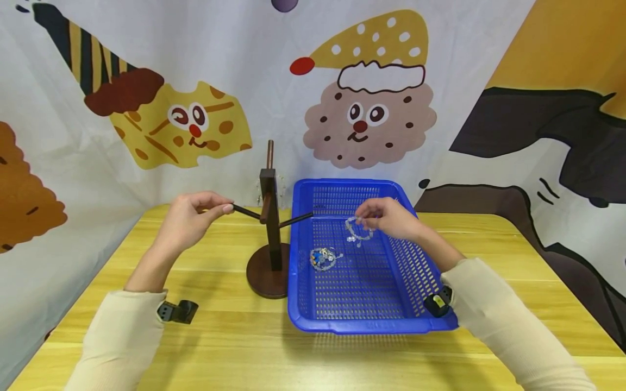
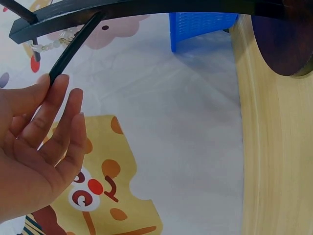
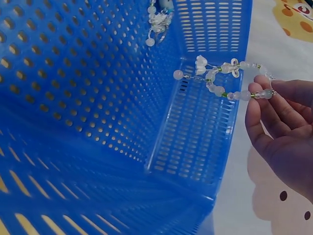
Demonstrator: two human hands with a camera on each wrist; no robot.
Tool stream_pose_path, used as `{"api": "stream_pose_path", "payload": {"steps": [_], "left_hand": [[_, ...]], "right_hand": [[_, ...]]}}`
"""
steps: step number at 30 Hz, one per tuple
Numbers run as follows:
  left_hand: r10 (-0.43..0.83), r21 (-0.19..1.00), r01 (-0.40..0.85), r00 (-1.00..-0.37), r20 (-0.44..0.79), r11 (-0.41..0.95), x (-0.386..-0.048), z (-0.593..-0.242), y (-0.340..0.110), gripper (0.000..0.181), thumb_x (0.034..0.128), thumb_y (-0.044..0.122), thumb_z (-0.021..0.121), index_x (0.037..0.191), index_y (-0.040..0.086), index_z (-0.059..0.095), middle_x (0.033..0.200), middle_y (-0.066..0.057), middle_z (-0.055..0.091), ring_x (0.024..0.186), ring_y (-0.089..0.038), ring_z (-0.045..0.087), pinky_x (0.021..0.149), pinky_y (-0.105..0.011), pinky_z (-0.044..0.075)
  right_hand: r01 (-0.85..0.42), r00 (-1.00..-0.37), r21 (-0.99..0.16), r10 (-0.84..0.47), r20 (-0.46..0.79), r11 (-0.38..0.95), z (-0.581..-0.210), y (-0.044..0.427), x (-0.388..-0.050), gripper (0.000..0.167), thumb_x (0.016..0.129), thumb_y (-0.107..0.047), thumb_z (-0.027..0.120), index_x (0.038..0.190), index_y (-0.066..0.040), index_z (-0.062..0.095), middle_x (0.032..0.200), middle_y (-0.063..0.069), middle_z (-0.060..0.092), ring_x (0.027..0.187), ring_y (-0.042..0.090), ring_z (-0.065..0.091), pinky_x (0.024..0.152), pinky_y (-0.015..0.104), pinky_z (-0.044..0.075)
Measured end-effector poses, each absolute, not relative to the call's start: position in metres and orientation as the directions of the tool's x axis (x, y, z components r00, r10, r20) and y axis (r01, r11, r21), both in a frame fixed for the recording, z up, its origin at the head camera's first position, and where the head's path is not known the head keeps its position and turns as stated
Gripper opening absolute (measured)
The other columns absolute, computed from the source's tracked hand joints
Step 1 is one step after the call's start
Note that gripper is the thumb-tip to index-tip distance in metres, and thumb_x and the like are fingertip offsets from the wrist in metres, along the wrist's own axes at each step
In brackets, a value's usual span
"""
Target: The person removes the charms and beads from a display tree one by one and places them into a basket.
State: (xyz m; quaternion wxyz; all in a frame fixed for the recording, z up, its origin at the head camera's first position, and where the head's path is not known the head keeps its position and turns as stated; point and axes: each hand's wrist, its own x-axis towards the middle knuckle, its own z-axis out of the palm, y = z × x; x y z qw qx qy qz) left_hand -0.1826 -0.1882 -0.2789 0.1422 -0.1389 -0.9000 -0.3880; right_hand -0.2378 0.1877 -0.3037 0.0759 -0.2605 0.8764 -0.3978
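Note:
A dark wooden stand (image 1: 273, 233) with several pegs rises from a round base. My left hand (image 1: 188, 221) pinches the tip of one peg (image 2: 73, 49) between thumb and index finger, the other fingers loosely extended. In my right hand (image 1: 388, 218), thumb and fingertips hold a pale beaded bracelet (image 3: 244, 95), which hangs over the blue basket (image 1: 371, 326). It has green beads, a white flower charm and a dangling end bead. Another beaded bracelet (image 1: 323, 259), with blue and gold parts, lies on the basket floor. Behind the stand's post hangs a clear beaded bracelet (image 2: 48, 47), partly hidden.
The stand's base (image 1: 264, 276) stands right against the basket's left side on a light wooden table (image 1: 220, 336). Behind the table hangs a white cloth (image 1: 274, 87) printed with cartoon figures. A dark peg (image 1: 297, 219) reaches over the basket's left rim.

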Motion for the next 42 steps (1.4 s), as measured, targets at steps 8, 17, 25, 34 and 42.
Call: {"api": "stream_pose_path", "payload": {"steps": [8,17,25,34,42], "left_hand": [[0.138,0.651,0.360,-0.920,0.366,0.668,-0.183,-0.279,-0.189,0.023,0.0902,0.024,0.058,0.093,0.005,0.071,0.090,-0.009,0.068,0.083,-0.020,0.058,0.064,-0.033,0.044],[0.136,0.660,0.353,-0.924,0.358,0.664,-0.183,-0.279,-0.188,0.024,0.0904,0.024,0.058,0.093,0.005,0.071,0.091,-0.009,0.068,0.083,-0.020,0.058,0.066,-0.034,0.044],[0.139,0.660,0.358,-0.922,0.361,0.660,-0.184,-0.280,-0.188,0.024,0.0905,0.024,0.058,0.093,0.004,0.071,0.091,-0.010,0.068,0.084,-0.021,0.059,0.067,-0.034,0.045],[0.139,0.659,0.361,-0.920,0.366,0.660,-0.183,-0.280,-0.188,0.023,0.0907,0.023,0.058,0.093,0.003,0.071,0.091,-0.010,0.068,0.083,-0.021,0.058,0.066,-0.033,0.044],[0.135,0.663,0.358,-0.922,0.364,0.657,-0.183,-0.280,-0.188,0.024,0.0908,0.024,0.058,0.092,0.004,0.071,0.091,-0.011,0.068,0.084,-0.022,0.059,0.068,-0.035,0.044]], "right_hand": [[-0.413,-0.850,-0.698,-0.524,0.064,0.585,-0.309,0.187,-0.239,0.016,0.083,0.009,0.056,0.097,0.007,0.062,0.086,0.010,0.064,0.079,0.027,0.061,0.068,0.037,0.051],[-0.445,-0.840,-0.631,-0.541,0.048,0.635,-0.312,0.188,-0.241,0.015,0.084,0.004,0.059,0.097,0.000,0.065,0.096,0.010,0.065,0.089,0.023,0.061,0.076,0.038,0.049],[-0.455,-0.829,-0.651,-0.556,0.060,0.608,-0.299,0.186,-0.240,0.013,0.084,0.003,0.059,0.094,-0.002,0.065,0.090,0.006,0.065,0.087,0.021,0.061,0.076,0.037,0.048],[-0.506,-0.802,-0.632,-0.589,0.096,0.587,-0.281,0.176,-0.238,0.012,0.085,0.002,0.061,0.095,-0.003,0.064,0.089,0.003,0.066,0.084,0.018,0.061,0.075,0.035,0.048],[-0.545,-0.761,-0.645,-0.639,0.112,0.536,-0.267,0.158,-0.228,0.014,0.085,0.001,0.060,0.098,-0.004,0.064,0.092,0.004,0.066,0.086,0.018,0.062,0.078,0.036,0.049]]}}
